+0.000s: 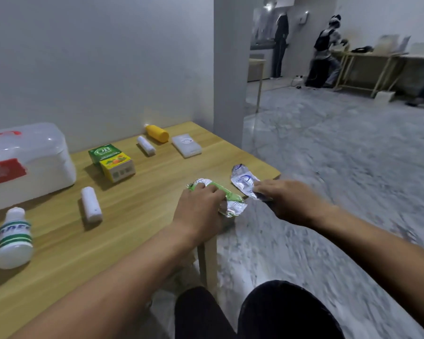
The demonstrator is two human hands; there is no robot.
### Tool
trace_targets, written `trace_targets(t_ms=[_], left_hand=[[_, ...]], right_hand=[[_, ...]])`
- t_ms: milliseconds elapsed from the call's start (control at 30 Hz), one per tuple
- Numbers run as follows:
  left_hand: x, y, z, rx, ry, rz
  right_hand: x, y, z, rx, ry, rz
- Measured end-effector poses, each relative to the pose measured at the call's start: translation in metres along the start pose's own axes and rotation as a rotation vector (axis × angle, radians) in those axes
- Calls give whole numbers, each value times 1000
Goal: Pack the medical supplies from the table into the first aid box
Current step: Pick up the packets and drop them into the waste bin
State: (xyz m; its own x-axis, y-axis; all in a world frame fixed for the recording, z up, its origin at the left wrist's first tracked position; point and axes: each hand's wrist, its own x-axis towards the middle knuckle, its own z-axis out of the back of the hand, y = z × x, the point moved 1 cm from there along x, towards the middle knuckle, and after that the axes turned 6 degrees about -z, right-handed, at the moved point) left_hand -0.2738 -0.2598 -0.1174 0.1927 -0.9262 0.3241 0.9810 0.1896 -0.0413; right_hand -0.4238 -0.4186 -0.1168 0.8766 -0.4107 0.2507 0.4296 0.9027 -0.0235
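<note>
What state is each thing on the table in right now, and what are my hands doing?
First aid box: lid shut, upright.
White bottle: lying down, capped.
Yellow bottle: lying down.
Two gauze rolls: lying flat, untouched.
Green foil strip: under left hand.
Blue foil strip: pinched by right hand.

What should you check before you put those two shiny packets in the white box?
1. Left hand on the green foil packet: ok, fingers rest on it, though a real grip cannot be told.
2. Right hand on the blue foil packet: ok, fingertips touch its near end.
3. First aid box open: not ok, the lid looks closed.
4. Packets safely on the table: not ok, both sit at the right edge.
5. Path to the box: cannot tell; a bandage roll and stacked medicine boxes lie between.
</note>
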Motion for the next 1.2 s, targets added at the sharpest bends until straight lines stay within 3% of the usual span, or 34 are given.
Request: trace_targets(t_ms=[133,300,367,500,600,667,833,1000,1200], left_hand=[[-3,-30,-11,-140,-240,-139],[-18,-91,-47,-198,-325,-333],[-30,-116,-69,-287,-216,-301],[-52,-152,-123,-472,277,-168],[-62,-167,-162,-512,460,-100],[-68,-175,-182,-527,546,-45],[-79,-170,-198,-408,944,-53],[-67,-138,-178,-361,911,-31],[-25,-101,-114,-365,792,15]], right_hand=[[-51,-18,1,83,-206,-125],[-131,-42,-20,342,-167,-415],[-162,-46,-45,379,-58,-567],[-211,-47,-110,468,176,-814],[-232,-42,-155,499,274,-957],[-242,-38,-176,539,319,-1021],[-259,-34,-210,549,546,-1020],[-244,-42,-200,522,600,-985],[-169,-41,-134,577,470,-791]])
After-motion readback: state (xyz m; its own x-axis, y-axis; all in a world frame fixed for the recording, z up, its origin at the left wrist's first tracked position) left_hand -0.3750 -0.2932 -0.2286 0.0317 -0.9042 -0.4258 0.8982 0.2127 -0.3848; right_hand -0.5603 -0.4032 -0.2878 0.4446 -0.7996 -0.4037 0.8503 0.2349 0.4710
